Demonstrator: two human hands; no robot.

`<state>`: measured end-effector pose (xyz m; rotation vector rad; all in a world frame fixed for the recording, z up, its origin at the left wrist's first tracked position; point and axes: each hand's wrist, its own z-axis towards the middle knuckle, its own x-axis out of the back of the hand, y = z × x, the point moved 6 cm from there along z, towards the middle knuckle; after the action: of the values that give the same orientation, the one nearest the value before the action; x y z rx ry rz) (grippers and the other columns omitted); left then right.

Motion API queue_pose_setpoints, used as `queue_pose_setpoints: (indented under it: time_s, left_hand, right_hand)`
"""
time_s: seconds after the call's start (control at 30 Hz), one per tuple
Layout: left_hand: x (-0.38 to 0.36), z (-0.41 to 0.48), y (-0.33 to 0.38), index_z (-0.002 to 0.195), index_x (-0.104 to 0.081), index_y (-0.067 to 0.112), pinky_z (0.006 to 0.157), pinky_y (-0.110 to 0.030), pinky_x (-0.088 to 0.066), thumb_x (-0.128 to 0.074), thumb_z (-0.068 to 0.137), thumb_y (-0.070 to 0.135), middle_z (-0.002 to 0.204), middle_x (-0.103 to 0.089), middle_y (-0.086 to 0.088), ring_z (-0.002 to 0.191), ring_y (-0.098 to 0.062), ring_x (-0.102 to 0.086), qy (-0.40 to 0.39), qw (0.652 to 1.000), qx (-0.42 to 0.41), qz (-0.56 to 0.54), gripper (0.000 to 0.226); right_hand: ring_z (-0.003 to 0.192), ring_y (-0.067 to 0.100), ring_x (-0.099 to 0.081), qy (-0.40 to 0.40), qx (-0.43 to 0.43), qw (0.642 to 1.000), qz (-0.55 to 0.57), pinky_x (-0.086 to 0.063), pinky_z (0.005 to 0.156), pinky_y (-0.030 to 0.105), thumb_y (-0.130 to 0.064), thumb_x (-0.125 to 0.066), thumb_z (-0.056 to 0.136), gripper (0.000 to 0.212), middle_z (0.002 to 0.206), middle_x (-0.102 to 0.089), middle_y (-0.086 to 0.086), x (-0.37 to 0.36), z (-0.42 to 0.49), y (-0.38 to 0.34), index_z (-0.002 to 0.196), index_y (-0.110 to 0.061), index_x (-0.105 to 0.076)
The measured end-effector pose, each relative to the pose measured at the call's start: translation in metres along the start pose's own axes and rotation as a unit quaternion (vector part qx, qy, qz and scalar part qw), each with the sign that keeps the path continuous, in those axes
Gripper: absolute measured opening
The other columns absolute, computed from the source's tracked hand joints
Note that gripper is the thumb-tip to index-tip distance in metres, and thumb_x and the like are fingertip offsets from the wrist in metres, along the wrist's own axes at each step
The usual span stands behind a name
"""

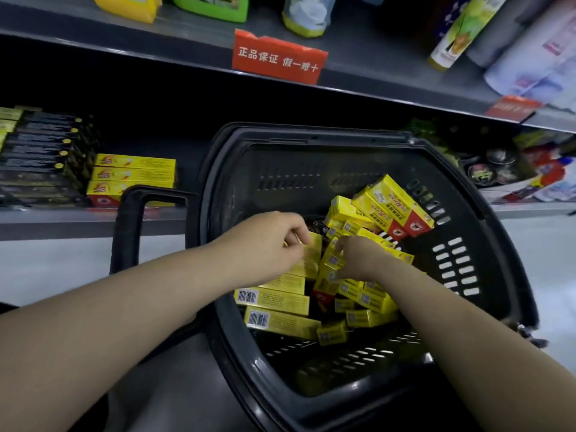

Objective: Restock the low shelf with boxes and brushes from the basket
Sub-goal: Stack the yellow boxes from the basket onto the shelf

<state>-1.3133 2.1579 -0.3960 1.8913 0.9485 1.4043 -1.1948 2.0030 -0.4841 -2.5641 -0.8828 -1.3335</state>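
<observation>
A black plastic basket (486,244) stands on the floor before the low shelf (78,219). Inside lie several yellow boxes (280,322), some long, some small, in a loose heap. My left hand (268,244) reaches into the basket, its fingers curled round a long yellow box (313,254). My right hand (358,258) is beside it, fingers pinching a small yellow box (328,272) in the heap. Three matching yellow boxes (134,176) are stacked on the low shelf at the left. No brush can be made out.
Dark flat packs (40,157) fill the low shelf's far left. The basket's handle (131,226) stands up by the shelf edge. An upper shelf (374,76) with a red label, bottles and bags overhangs. Round tins and packets (498,173) sit at the right.
</observation>
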Motion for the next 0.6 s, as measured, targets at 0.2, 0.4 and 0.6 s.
queue_pose_setpoints:
  time_s: [0.2,0.4,0.6]
  left_hand:
    - [-0.004,0.0,-0.018,0.121,-0.051,0.009,0.087,-0.038,-0.053,-0.047,0.096,0.035,0.109,-0.064,-0.005,0.096,-0.019,-0.063,0.039,0.914,0.204,-0.348,0.036]
    - [-0.023,0.011,-0.015,0.119,-0.052,0.006,0.075,-0.04,-0.054,-0.046,0.09,0.055,0.11,-0.065,-0.019,0.088,-0.03,-0.067,0.038,0.747,0.256,-0.613,0.057]
    - [-0.016,0.013,-0.02,0.088,-0.058,0.011,0.072,-0.038,-0.058,-0.061,0.089,0.019,0.083,-0.062,-0.011,0.074,-0.025,-0.066,0.085,0.77,0.197,-0.601,0.008]
  right_hand:
    - [0.078,0.017,-0.058,0.131,0.018,0.94,0.315,-0.045,0.063,0.027,-0.029,-0.075,0.072,0.031,0.102,-0.062,-0.002,0.076,-0.046,0.021,0.098,-0.019,-0.061]
    - [0.094,0.006,-0.064,0.155,0.252,0.832,0.469,-0.054,0.081,0.023,-0.002,-0.077,0.071,0.04,0.101,-0.064,-0.011,0.088,-0.102,-0.02,0.087,-0.022,-0.046]
    - [0.109,0.008,-0.048,0.078,0.23,0.952,0.189,-0.041,0.091,0.025,-0.024,-0.075,0.075,0.055,0.123,-0.047,-0.008,0.043,-0.063,-0.021,0.119,-0.031,-0.043]
